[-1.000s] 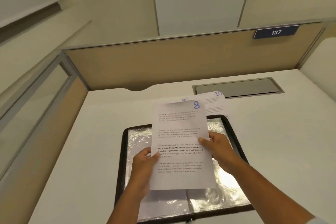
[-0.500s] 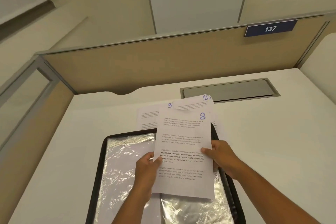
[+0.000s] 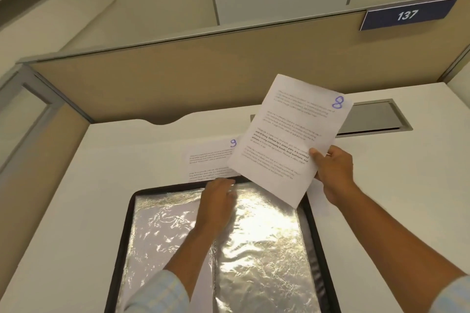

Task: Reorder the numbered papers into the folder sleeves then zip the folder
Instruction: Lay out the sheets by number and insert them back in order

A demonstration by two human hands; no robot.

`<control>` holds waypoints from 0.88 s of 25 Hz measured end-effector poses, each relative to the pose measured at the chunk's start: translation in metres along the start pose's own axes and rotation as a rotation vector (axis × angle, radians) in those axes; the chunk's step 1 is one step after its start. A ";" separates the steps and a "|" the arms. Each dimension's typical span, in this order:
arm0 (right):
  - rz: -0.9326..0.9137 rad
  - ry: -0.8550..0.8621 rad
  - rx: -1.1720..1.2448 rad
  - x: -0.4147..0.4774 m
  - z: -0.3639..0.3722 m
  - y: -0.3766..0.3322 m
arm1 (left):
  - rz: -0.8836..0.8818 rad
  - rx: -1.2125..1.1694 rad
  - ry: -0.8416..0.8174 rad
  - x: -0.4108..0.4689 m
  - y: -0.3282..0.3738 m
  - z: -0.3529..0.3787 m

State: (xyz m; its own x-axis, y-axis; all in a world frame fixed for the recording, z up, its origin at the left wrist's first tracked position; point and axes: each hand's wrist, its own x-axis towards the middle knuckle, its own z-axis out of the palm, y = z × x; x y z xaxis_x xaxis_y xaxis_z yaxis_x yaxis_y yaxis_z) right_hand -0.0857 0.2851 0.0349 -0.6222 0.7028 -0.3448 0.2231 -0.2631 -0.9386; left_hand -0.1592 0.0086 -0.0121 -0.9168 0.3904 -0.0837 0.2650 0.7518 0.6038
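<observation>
My right hand (image 3: 333,173) pinches the lower right edge of the paper numbered 8 (image 3: 287,134), which hangs tilted above the desk. The open black zip folder (image 3: 132,213) lies flat in front of me with shiny crinkled plastic sleeves (image 3: 262,244) showing. My left hand (image 3: 218,198) reaches over the top edge of the folder, fingers extended toward the paper numbered 9 (image 3: 211,157), which lies on the desk just behind the folder. Whether the fingertips touch that paper is unclear. Paper 8 hides whatever lies behind it.
The white desk (image 3: 76,211) is walled by tan cubicle partitions (image 3: 178,76) at the back and left. A grey cable hatch (image 3: 373,119) is set into the desk at the back right. A blue sign reading 137 (image 3: 407,15) hangs on the back partition.
My left hand let go of paper 8 and moved forward toward paper 9. My right hand swung paper 8 up and to the right. The view shifted closer to the folder.
</observation>
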 end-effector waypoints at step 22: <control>-0.087 0.085 0.164 0.013 0.039 -0.016 | 0.382 0.109 0.061 0.007 -0.011 0.000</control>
State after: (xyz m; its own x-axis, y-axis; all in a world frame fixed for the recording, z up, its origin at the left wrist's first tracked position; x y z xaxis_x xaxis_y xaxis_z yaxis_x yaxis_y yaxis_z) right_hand -0.1270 0.2725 0.0456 -0.5664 0.7793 -0.2681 0.0417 -0.2978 -0.9537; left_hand -0.1688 0.0026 -0.0194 -0.7611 0.6232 0.1799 0.6177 0.6118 0.4941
